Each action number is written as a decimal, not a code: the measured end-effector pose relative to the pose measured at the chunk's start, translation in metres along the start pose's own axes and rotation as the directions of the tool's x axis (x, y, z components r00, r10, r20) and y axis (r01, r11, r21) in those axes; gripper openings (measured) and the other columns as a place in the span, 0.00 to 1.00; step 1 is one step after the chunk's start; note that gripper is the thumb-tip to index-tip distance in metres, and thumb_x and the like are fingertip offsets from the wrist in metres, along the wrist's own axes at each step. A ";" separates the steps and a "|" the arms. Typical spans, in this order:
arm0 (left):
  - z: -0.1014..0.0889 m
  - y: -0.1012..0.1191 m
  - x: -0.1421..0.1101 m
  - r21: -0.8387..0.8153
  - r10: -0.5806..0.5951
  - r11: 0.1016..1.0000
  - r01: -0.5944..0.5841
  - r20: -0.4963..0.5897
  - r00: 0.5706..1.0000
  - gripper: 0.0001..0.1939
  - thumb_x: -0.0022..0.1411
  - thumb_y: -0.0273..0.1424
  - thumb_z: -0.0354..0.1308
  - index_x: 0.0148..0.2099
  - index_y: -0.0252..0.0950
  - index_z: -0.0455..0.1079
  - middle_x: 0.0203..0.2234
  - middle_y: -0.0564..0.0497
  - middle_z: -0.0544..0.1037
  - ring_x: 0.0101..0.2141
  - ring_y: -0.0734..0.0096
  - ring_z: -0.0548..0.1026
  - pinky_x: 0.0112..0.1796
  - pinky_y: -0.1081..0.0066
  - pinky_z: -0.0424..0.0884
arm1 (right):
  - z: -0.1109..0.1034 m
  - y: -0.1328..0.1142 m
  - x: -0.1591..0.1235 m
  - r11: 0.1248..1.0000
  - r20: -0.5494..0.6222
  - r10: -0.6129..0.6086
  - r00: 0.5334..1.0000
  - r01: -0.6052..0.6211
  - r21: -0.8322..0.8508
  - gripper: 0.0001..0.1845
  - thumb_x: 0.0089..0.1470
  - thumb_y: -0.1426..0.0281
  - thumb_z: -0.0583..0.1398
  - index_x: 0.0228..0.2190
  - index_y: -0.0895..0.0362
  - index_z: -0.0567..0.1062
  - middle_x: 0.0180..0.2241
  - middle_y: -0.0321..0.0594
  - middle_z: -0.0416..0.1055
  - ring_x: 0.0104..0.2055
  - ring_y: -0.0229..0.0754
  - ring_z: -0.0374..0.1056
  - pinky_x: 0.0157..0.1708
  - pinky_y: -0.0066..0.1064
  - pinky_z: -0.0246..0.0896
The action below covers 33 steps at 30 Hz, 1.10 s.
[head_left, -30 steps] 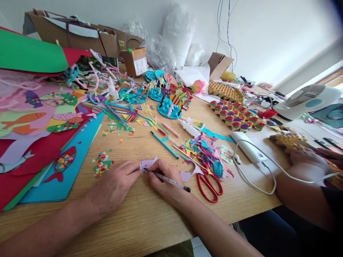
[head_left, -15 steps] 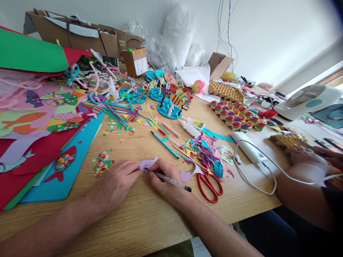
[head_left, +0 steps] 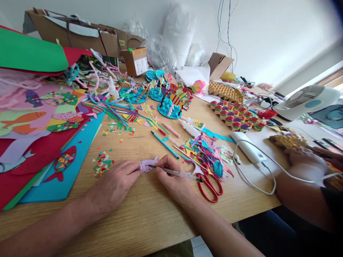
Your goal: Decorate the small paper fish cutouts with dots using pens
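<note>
A small purple paper fish with dark dots lies on the wooden table. My left hand is closed, its fingertips pinching or pressing the fish's left end. In my right hand is a clear-barrelled pen, its tip at the fish's body and its dark end pointing right. Red-handled scissors rest just right of that hand, beside a purple paper offcut. Left of the fish is a pile of tiny coloured paper pieces.
Coloured paper scraps, glue bottles and a blue pencil lie beyond my hands. A white power bank trails a cable. Coloured sheets cover the left. Another person's hand is at the right near egg-carton pieces.
My right hand and the pen have shifted slightly right along the fish, uncovering more of its body. My left hand stays where it was.
</note>
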<state>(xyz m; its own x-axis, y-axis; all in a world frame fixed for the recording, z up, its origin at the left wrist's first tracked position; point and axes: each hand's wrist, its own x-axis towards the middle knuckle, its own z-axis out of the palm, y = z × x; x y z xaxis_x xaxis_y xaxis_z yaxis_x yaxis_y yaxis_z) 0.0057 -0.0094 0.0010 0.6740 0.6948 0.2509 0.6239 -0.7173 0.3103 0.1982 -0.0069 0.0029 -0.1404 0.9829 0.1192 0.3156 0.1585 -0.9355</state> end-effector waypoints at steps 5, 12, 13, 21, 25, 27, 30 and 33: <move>-0.001 0.000 0.000 -0.001 0.028 1.000 -0.028 -0.013 1.000 0.21 0.61 0.19 0.38 0.46 0.35 0.70 0.40 0.47 0.75 0.40 0.65 0.71 0.41 0.66 0.71 | -0.002 -0.003 0.001 1.000 -0.028 0.001 1.000 -0.002 -0.028 0.02 0.44 0.71 0.53 0.22 0.55 0.65 0.19 0.31 0.61 0.21 0.34 0.55 0.20 0.24 0.50; 0.001 -0.001 -0.001 0.047 0.026 0.999 -0.026 -0.003 1.000 0.21 0.61 0.18 0.38 0.46 0.34 0.70 0.41 0.47 0.74 0.41 0.65 0.71 0.42 0.66 0.70 | -0.003 -0.004 -0.001 0.997 -0.072 -0.008 0.997 0.002 -0.078 0.03 0.44 0.72 0.53 0.22 0.56 0.66 0.19 0.32 0.62 0.22 0.34 0.56 0.21 0.24 0.50; 0.001 -0.001 -0.001 0.042 0.025 0.999 -0.025 0.002 1.000 0.21 0.61 0.17 0.38 0.46 0.33 0.69 0.41 0.46 0.74 0.41 0.65 0.71 0.42 0.66 0.70 | -0.003 -0.004 -0.001 0.996 -0.064 -0.016 0.998 0.010 -0.084 0.03 0.44 0.72 0.53 0.22 0.56 0.66 0.19 0.31 0.62 0.21 0.34 0.56 0.21 0.24 0.50; 0.000 0.000 -0.001 0.063 0.035 0.997 -0.035 -0.006 0.999 0.21 0.60 0.17 0.38 0.46 0.32 0.70 0.40 0.45 0.74 0.41 0.63 0.71 0.42 0.65 0.70 | -0.001 -0.001 -0.001 0.997 -0.030 0.005 1.000 -0.008 -0.079 0.03 0.44 0.72 0.53 0.23 0.55 0.65 0.18 0.30 0.60 0.20 0.34 0.54 0.20 0.25 0.48; 0.000 0.000 0.000 0.073 0.062 0.996 -0.058 -0.050 0.997 0.20 0.60 0.17 0.38 0.44 0.33 0.70 0.39 0.46 0.75 0.40 0.65 0.72 0.41 0.67 0.70 | -0.004 -0.001 0.002 0.999 -0.025 0.048 0.999 -0.049 -0.016 0.03 0.44 0.72 0.53 0.22 0.56 0.66 0.20 0.32 0.63 0.22 0.34 0.56 0.22 0.25 0.50; 0.001 -0.001 0.000 0.098 0.071 0.993 -0.063 -0.081 0.994 0.21 0.61 0.17 0.38 0.44 0.33 0.69 0.38 0.46 0.75 0.40 0.66 0.72 0.40 0.68 0.70 | -0.008 -0.002 0.004 0.993 -0.001 0.103 0.995 -0.103 0.064 0.02 0.44 0.71 0.54 0.23 0.56 0.67 0.21 0.32 0.63 0.23 0.34 0.57 0.23 0.25 0.51; 0.004 -0.002 0.000 0.143 0.089 0.987 -0.071 -0.121 0.989 0.22 0.61 0.16 0.36 0.46 0.32 0.69 0.38 0.46 0.76 0.40 0.66 0.73 0.40 0.69 0.71 | -0.014 -0.004 0.007 0.974 0.047 0.170 0.984 -0.175 0.146 0.01 0.43 0.71 0.55 0.24 0.56 0.67 0.20 0.30 0.62 0.22 0.33 0.55 0.21 0.24 0.50; 0.006 -0.003 -0.001 0.150 0.088 0.986 -0.069 -0.127 0.988 0.21 0.61 0.17 0.37 0.46 0.34 0.69 0.39 0.48 0.76 0.40 0.67 0.73 0.40 0.70 0.71 | -0.018 -0.006 0.012 0.970 0.113 0.166 0.980 -0.183 0.158 0.01 0.44 0.72 0.55 0.25 0.56 0.67 0.19 0.29 0.62 0.21 0.33 0.56 0.20 0.24 0.49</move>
<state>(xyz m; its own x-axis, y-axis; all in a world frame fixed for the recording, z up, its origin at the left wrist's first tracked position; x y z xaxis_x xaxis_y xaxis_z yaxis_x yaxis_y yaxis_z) 0.0054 -0.0078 -0.0057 0.6708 0.6301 0.3913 0.6286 -0.7629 0.1509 0.2115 0.0054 0.0154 -0.1912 0.9786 -0.0766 0.1841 -0.0409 -0.9821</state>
